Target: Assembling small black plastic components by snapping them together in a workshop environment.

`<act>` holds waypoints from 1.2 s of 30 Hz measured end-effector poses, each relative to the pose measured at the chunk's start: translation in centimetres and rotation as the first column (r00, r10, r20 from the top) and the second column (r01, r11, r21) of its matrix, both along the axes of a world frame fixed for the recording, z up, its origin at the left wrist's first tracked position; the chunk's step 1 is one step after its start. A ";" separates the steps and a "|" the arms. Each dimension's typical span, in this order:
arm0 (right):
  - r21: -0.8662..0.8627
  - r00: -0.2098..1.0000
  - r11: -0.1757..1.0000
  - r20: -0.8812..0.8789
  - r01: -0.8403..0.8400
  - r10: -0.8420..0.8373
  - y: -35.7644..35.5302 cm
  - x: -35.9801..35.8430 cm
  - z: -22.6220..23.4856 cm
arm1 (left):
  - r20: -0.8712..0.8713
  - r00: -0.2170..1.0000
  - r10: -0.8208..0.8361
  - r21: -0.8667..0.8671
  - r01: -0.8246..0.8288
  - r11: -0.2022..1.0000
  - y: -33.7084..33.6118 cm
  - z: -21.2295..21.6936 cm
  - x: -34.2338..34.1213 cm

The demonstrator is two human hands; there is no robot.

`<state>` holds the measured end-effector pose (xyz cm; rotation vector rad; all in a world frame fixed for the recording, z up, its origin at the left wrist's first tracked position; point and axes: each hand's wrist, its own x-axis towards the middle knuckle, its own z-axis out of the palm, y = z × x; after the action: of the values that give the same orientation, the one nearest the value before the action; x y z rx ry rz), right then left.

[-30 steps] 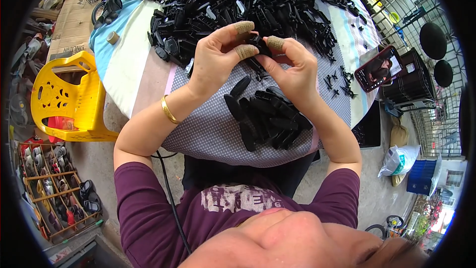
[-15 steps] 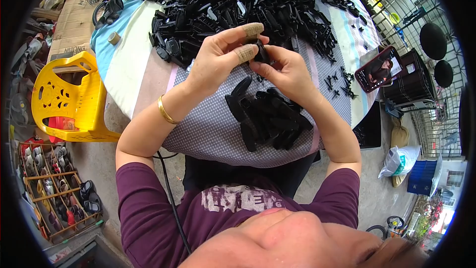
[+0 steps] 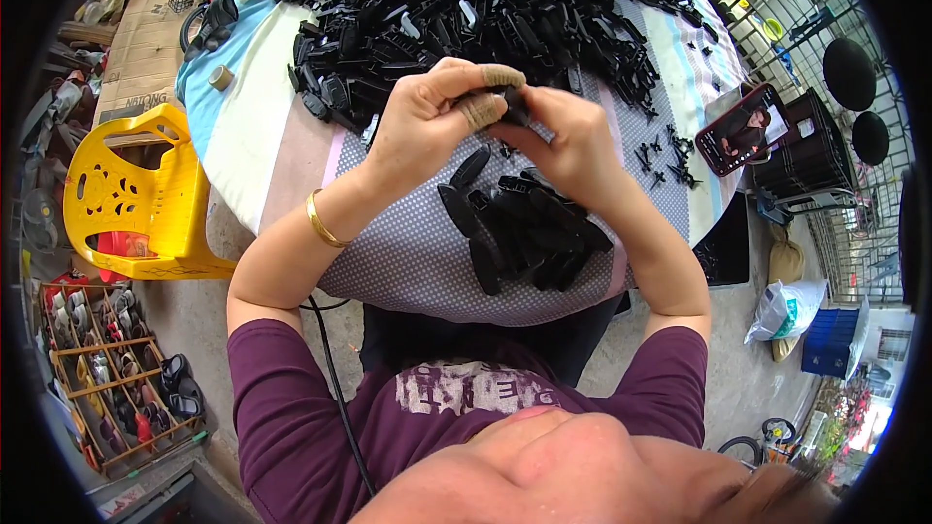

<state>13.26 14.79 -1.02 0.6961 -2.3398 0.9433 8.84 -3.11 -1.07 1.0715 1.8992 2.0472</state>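
Note:
Between my two hands, over the middle of the table, is a small black plastic piece [image 3: 515, 107]. My left hand [image 3: 434, 118], with tan tape wrapped on thumb and finger, pinches it from the left. My right hand [image 3: 571, 141] grips the same piece from the right, its fingertips partly hidden. Just below my hands lies a small heap of black oblong plastic pieces [image 3: 529, 228] on the dotted tablecloth [image 3: 388, 257]. Beyond them spreads a large pile of similar black pieces [image 3: 417, 15], a few showing grey faces.
Tiny black parts [image 3: 668, 163] lie on the table's right, near a propped phone [image 3: 743, 131] with a lit screen. A roll of tape [image 3: 221, 78] sits at the left. A yellow plastic chair [image 3: 141, 194] stands left of the table, above a wooden shoe rack [image 3: 112, 369].
My right hand has turned, its knuckles rising and its fingers curling more over the black piece. My left fingers have closed in slightly around it.

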 end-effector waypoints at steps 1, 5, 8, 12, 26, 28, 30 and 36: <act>0.069 0.999 0.997 0.025 -0.028 0.027 0.9 -0.7 0.1 | 0.036 0.998 0.045 -0.040 -0.043 0.998 0.1 0.2 -0.1; 0.213 0.955 0.946 0.116 0.245 -0.274 6.7 -2.9 0.9 | -0.320 0.946 0.057 -0.140 -0.107 0.984 0.2 0.8 0.8; 0.401 0.786 0.724 0.014 0.562 -0.618 11.3 -4.3 -0.6 | -0.379 0.925 0.028 -0.185 -0.106 0.977 0.9 1.6 1.7; 0.687 0.599 0.537 0.182 0.489 -0.780 11.2 -5.2 -1.0 | -0.377 0.926 0.014 -0.153 -0.077 0.985 0.9 0.3 1.4; 0.042 0.695 0.984 0.702 0.173 -0.152 10.0 -3.1 2.0 | -0.800 0.570 -0.186 -0.472 -0.408 0.782 0.4 -2.3 -1.7; -0.101 0.687 0.987 0.726 0.128 -0.015 9.3 -2.8 2.2 | -0.827 0.521 -0.210 -0.476 -0.451 0.755 1.1 -2.8 -1.8; -0.454 0.698 0.878 0.679 0.155 0.228 8.1 -2.5 2.2 | -0.837 0.488 -0.246 -0.493 -0.478 0.727 1.5 -2.8 -2.0; -0.508 0.632 0.847 0.710 0.154 0.311 7.2 -3.4 0.6 | -0.856 0.492 -0.160 -0.419 -0.478 0.772 1.8 -3.0 -1.9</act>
<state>9.83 21.99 -0.40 0.1376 -2.4955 2.1911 6.94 -1.35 -4.06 1.9474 2.9064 0.6286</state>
